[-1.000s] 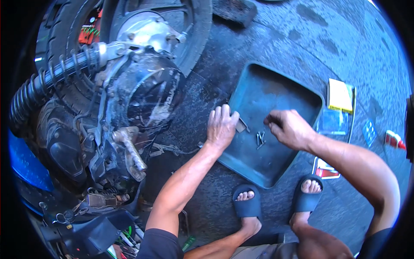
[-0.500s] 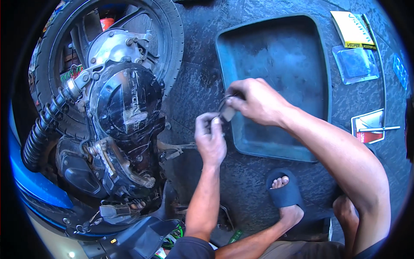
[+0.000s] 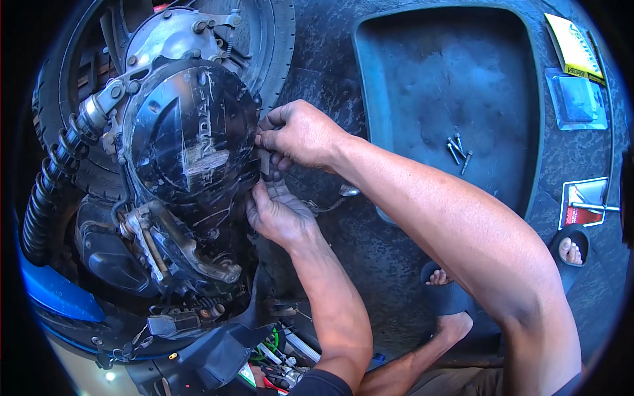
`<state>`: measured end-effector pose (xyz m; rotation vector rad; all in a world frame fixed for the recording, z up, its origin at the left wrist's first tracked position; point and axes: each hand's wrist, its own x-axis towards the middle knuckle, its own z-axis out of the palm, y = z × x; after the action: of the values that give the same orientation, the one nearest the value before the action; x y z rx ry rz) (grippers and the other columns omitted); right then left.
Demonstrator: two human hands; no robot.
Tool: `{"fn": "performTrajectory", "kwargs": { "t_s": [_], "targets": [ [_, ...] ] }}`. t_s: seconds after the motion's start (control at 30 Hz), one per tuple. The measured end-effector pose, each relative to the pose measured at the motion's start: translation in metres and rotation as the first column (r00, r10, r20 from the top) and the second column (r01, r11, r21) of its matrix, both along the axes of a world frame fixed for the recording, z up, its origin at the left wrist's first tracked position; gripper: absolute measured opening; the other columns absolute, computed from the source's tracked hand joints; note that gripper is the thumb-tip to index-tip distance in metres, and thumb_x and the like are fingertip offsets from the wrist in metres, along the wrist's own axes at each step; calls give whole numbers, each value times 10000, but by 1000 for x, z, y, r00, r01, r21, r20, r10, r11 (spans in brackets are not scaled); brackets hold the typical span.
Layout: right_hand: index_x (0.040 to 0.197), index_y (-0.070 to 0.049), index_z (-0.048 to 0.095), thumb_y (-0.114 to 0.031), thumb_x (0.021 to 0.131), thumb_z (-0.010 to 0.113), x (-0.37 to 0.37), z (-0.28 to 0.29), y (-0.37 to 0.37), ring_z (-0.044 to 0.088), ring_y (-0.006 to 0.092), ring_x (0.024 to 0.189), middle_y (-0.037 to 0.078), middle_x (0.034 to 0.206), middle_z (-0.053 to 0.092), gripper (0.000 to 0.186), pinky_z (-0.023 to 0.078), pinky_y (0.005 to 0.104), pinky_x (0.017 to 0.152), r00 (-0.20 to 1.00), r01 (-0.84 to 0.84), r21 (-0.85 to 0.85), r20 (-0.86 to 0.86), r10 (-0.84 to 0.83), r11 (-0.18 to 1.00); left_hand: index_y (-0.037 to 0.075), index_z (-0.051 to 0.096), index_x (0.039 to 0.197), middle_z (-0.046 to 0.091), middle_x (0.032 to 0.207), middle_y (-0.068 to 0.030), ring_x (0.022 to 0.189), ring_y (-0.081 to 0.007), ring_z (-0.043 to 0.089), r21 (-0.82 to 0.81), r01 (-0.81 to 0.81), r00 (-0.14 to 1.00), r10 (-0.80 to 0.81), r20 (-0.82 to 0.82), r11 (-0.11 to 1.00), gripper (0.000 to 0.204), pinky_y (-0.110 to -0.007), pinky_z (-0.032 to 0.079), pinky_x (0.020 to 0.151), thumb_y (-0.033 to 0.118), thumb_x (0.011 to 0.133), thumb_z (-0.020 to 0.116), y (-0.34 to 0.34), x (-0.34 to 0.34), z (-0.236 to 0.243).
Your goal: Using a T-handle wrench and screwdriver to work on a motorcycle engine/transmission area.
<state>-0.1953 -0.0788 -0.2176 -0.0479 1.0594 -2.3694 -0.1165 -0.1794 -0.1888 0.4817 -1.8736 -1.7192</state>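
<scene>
At the right edge of the black round engine cover [image 3: 173, 142], both my hands work on a small piece with a flat grey face [image 3: 265, 162]; its exact kind I cannot make out. My right hand [image 3: 305, 135] pinches its upper end, fingertips close against the cover's rim. Just below, my left hand [image 3: 282, 210] has its thumb and fingers closed round the lower part, partly hidden by the palm. The scratched cover sits on a scooter engine, beneath a silver hub casing [image 3: 167, 41] and beside the rear tyre [image 3: 277, 49].
Several bolts [image 3: 459, 150] lie in a large dark tray [image 3: 536, 119] right of my hands. Beyond it are a yellow-and-white box [image 3: 573, 46], a clear blister pack [image 3: 578, 100] and a red-and-white packet [image 3: 582, 203]. A coil-spring shock absorber [image 3: 58, 171] stands at the left.
Both hands have moved left with the small piece, from the tray's near-left side to the engine cover's edge. The view has shifted, and the bolts in the tray now show.
</scene>
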Motion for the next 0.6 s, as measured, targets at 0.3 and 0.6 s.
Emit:
{"fn": "performTrajectory", "kwargs": {
  "t_s": [0.3,0.6],
  "targets": [
    [995,65,679,-150,865,657,7,11,-1,636,144,650,79,737,661,252,536,287,631,997,71,97,-27,-68,993,-98,569,1121,644,1129,-193,1036,-246,640,295,24,998,-7,-59,955,312,-350,515,945,155,977,458,-7,4,-2],
    [1178,108,589,-46,870,531,24,-2,20,671,189,865,186,1055,689,349,535,333,827,992,85,60,-99,-78,995,-83,563,1130,639,1140,-191,1057,-243,633,279,-126,991,135,-13,952,324,-357,511,955,187,981,465,1,0,1]
  ]
}}
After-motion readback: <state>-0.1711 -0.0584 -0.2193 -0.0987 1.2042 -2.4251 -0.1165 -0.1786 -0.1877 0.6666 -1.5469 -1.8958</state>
